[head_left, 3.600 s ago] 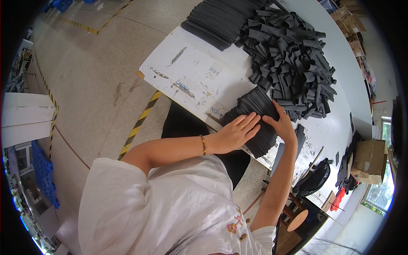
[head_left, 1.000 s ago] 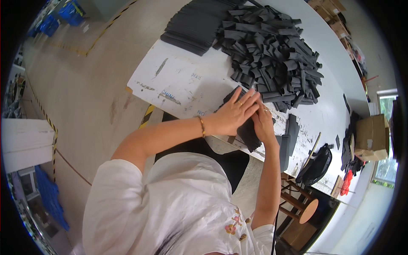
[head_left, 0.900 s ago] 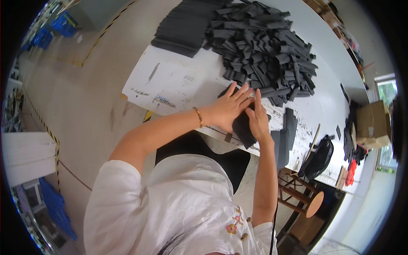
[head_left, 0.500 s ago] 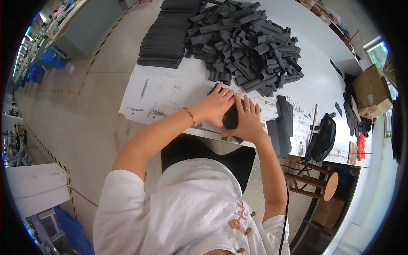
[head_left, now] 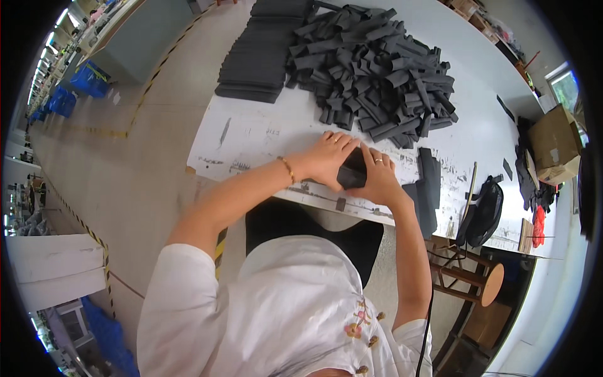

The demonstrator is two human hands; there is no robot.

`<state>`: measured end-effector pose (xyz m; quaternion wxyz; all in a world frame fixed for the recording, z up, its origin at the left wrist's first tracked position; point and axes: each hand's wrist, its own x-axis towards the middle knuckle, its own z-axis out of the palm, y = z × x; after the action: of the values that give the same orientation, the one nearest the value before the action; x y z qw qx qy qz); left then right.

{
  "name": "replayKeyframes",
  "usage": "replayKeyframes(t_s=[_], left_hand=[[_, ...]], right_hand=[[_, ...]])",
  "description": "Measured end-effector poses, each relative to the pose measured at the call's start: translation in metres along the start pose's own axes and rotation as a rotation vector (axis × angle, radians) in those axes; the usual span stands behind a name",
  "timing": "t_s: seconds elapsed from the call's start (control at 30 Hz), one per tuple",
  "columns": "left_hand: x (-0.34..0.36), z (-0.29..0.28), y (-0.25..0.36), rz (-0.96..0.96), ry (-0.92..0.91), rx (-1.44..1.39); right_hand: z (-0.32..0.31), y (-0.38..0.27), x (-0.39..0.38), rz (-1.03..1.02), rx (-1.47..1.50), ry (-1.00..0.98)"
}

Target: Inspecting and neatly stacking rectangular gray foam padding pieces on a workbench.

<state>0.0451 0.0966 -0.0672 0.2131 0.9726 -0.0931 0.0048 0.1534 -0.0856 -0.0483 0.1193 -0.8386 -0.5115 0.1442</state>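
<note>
My left hand (head_left: 330, 160) and my right hand (head_left: 380, 178) are closed around a small stack of dark grey strips (head_left: 353, 166) at the near edge of the white table (head_left: 223, 135). Their fingers curl over its top from either side, hiding much of it. Beyond my hands lie a large loose heap of similar strips (head_left: 370, 69) and, to its left, a neatly layered row of strips (head_left: 251, 60). A few flat grey pieces (head_left: 428, 179) lie just right of my right hand.
A black bag (head_left: 483, 210) and a thin stick (head_left: 471, 188) lie at the table's right, near a cardboard box (head_left: 556, 141). A wooden stool (head_left: 487, 283) stands below. At left are taped floor (head_left: 157, 125), blue bins (head_left: 88, 78) and a white block (head_left: 56, 264).
The view has swung toward the table. My hands, earlier spread flatter across the stack, now wrap round it from both sides, and less of the stack shows between them.
</note>
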Motion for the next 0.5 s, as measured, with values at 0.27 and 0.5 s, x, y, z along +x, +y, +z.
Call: replayKeyframes(t_s=[0.27, 0.5], left_hand=[[-0.046, 0.003, 0.059, 0.060, 0.181, 0.576], [-0.083, 0.057, 0.070, 0.051, 0.328, 0.510]], right_hand=[[-0.008, -0.012, -0.016, 0.022, 0.031, -0.042], [-0.006, 0.011, 0.006, 0.083, 0.163, -0.045]])
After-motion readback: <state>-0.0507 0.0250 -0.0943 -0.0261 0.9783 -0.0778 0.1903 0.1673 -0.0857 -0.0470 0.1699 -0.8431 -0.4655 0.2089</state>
